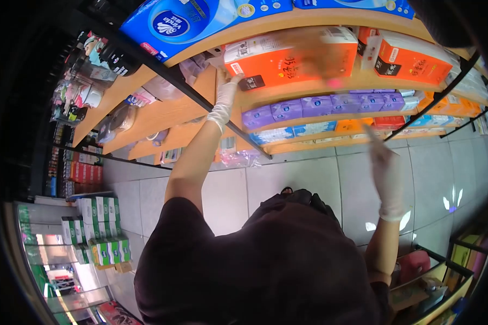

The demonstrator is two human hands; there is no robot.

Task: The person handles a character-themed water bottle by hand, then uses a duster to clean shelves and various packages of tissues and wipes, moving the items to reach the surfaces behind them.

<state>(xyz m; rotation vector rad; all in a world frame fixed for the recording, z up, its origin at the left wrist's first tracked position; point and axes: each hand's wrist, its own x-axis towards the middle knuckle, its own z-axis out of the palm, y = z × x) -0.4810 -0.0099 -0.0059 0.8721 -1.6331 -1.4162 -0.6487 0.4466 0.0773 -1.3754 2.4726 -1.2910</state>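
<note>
My left hand (227, 95), in a white glove, is at the lower left corner of a large orange tissue pack (279, 67) on the shelf, its fingers gripping the corner. To the right and lower, my gloved right hand (386, 176) is closed around a thin handle (370, 132). Motion smears this hand and the handle. The handle points up toward a blurred brown duster head (305, 51) in front of the orange pack, with a pink spot near its lower end.
Blue Vinda packs (181, 21) lie on the shelf above, and purple packs (314, 106) on the one below. Another orange pack (415, 59) stands to the right. A black shelf post (200, 100) slants beside my left forearm. Green-and-white boxes (100, 216) are stacked at left.
</note>
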